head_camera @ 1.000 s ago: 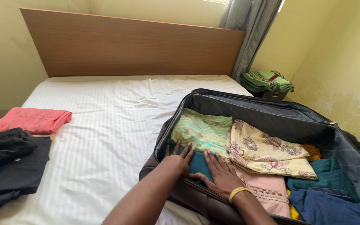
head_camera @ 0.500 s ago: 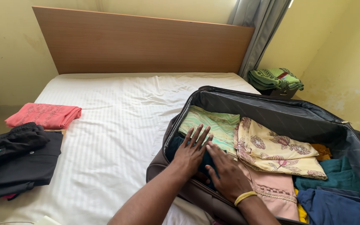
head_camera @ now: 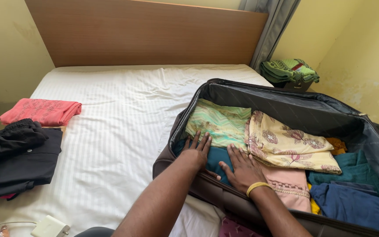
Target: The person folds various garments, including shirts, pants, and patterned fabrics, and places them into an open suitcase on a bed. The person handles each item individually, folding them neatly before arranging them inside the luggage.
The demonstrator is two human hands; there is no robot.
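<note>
An open dark suitcase [head_camera: 286,103] lies on the right side of a bed and holds folded clothes. My left hand [head_camera: 196,151] rests flat, fingers spread, on a teal folded garment [head_camera: 218,159] at the suitcase's near left corner. My right hand [head_camera: 242,169], with a yellow band on the wrist, presses flat on the same teal garment just right of the left hand. Behind the hands lie a green zigzag-patterned cloth [head_camera: 220,123] and a cream floral cloth [head_camera: 286,142]. A pink garment [head_camera: 288,186] sits to the right of my right hand.
A white striped bedsheet [head_camera: 110,131] covers the bed. A folded red-pink cloth [head_camera: 40,111] and black clothes [head_camera: 16,153] lie at the left edge. A white charger [head_camera: 49,227] is near the front. Green cloth [head_camera: 288,70] is piled beyond the suitcase. A wooden headboard [head_camera: 145,33] stands behind.
Both hands have slid a little and flattened on the teal garment. The view has shifted slightly left and down.
</note>
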